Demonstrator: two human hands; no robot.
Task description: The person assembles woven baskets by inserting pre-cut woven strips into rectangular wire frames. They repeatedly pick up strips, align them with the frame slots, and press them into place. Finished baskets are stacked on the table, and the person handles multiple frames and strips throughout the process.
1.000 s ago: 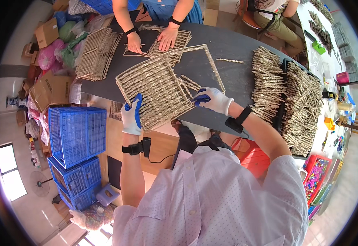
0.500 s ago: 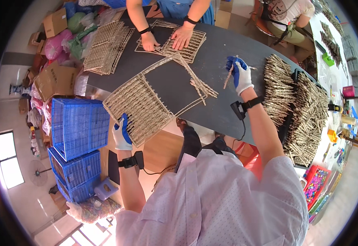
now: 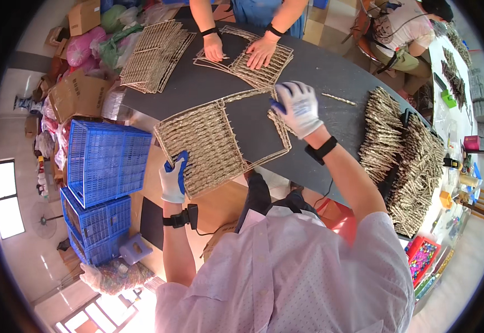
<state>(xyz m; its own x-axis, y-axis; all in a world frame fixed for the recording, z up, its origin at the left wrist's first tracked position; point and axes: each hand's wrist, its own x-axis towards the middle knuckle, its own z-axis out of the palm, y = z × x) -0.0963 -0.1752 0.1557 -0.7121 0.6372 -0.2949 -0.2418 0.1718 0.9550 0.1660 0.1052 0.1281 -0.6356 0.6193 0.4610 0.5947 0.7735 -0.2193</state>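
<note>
My left hand (image 3: 174, 178), in a white and blue glove, grips the lower left corner of a woven panel (image 3: 203, 147). Braided tan strands fill the panel's left part; its right part is bare rectangular frame. Over the frame's upper right corner is my right hand (image 3: 299, 109), gloved alike, back upward and fingers curled down; what they hold is hidden. Short twisted strands (image 3: 280, 125) lie along the frame's right side, partly under that hand. A single loose strand (image 3: 339, 99) rests on the dark table (image 3: 322, 147) to its right.
Across the table, a co-worker's hands (image 3: 260, 53) work on another woven panel (image 3: 275, 65). Stacked panels (image 3: 156, 55) lie at the far left. Piled strands (image 3: 414, 166) fill the right side. Blue crates (image 3: 106, 161) stand left of the table; a red bin (image 3: 422, 258) sits at right.
My right hand has moved left from the open table to the frame's upper right corner; the strand it held no longer shows. The loose strand beside it is now uncovered.
</note>
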